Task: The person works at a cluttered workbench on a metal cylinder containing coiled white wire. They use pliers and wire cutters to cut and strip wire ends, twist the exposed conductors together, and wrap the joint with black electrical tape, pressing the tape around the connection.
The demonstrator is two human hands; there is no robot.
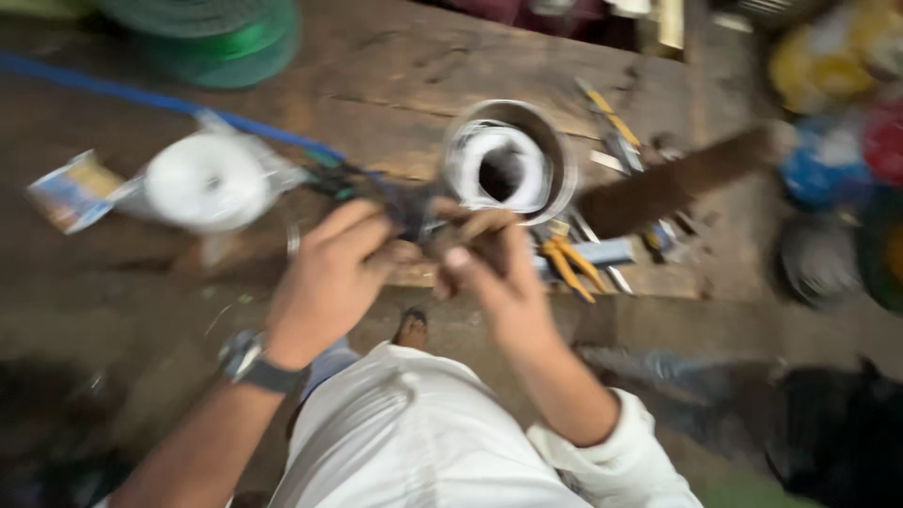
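Both hands meet at the near edge of the wooden workbench [395, 66]; the view is motion-blurred, so fine detail is limited. The left hand [329, 277] is curled closed around a dark bundle of wires [406, 209]; the fingers wrap over its top. The right hand [494, 273] is pinched shut on the same bundle from the opposite side, thumb and fingertips drawn together; the exact grip cannot be resolved.

The bundle lies between the two hands, touching both; its long axis runs left to right, continuing up and leftward as a blue cable [141, 96] across the bench. Neither hand is nearer; both are on it.

Just beyond the right hand stands a round metal tin [557, 150] holding a coil of white wire; to the left of the left hand lies a white spool in clear wrapping [207, 181]. Yellow-handled pliers [567, 263] rest just right of the right hand; a green reel [221, 38] sits at the far edge, well apart.
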